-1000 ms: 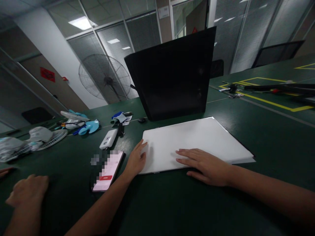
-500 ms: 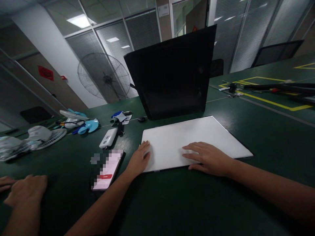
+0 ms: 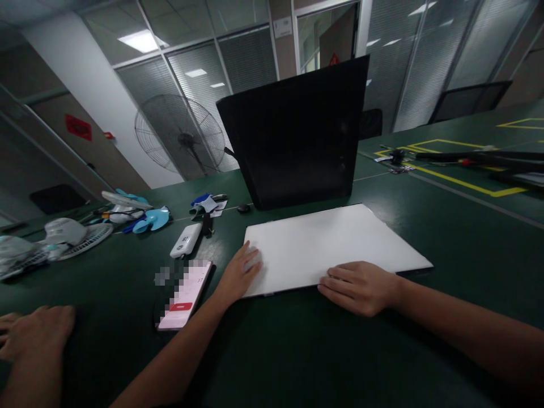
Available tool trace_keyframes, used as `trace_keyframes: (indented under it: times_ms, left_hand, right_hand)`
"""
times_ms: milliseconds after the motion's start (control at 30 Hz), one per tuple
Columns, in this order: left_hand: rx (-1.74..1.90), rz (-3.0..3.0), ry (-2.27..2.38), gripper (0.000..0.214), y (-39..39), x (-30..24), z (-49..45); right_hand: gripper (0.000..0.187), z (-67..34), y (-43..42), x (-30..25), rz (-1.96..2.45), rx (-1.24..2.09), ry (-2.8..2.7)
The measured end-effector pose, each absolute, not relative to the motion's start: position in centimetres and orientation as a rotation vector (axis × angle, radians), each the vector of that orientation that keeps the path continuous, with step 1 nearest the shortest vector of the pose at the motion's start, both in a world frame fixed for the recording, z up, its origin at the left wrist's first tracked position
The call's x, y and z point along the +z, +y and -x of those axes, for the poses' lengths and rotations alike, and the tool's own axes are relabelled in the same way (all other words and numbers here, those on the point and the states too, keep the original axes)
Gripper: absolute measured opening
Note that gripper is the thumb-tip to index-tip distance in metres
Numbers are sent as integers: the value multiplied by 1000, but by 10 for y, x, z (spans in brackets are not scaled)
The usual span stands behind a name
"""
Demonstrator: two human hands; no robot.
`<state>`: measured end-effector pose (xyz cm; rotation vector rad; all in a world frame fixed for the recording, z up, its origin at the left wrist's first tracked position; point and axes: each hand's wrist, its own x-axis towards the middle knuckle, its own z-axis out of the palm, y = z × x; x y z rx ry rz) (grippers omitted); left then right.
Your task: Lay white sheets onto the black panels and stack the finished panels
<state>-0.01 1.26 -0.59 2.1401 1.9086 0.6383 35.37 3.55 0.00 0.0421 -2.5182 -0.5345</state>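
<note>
A flat white panel (image 3: pixel 297 246) with a thin dark rim lies on the table in front of me. My left hand (image 3: pixel 239 273) rests over its left edge, fingers apart and lightly bent on the white surface. At the near edge, right of the middle, is my right hand (image 3: pixel 359 288). Its fingers are close together, with fingertips and thumb meeting at the panel's edge; the underside of the grip is hidden. Behind the panel a large black screen-like board (image 3: pixel 297 136) stands upright, leaning back.
Left of my left hand lie a phone (image 3: pixel 187 297) with a lit screen and a white power bank (image 3: pixel 186 240). Blue fan blades (image 3: pixel 152 220) and white fan parts (image 3: pixel 68 233) lie farther left. Another person's hand (image 3: pixel 40 328) is at the lower left. Black gear (image 3: pixel 463 158) lies right.
My right hand has drawn back from the panel's surface to its near edge, and its spread fingers have come together. My left hand stays at the left edge. The view has shifted slightly.
</note>
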Motion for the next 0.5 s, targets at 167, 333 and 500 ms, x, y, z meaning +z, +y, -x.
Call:
trace_keyframes:
  times_ms: [167,333,500]
  left_hand:
    - [778,-2382,1794,52,-9,28,-3]
    - [392,-2902,1469,60,-37,40,-37]
    - [524,-3225,1485,38,-41,26,-54]
  right_hand:
    - [22,-355,36,9,-91,-664,-2417]
    - [25,-357,34,22,-79,-669,-2373]
    - [25,-363,33,40,-50,-700,-2337]
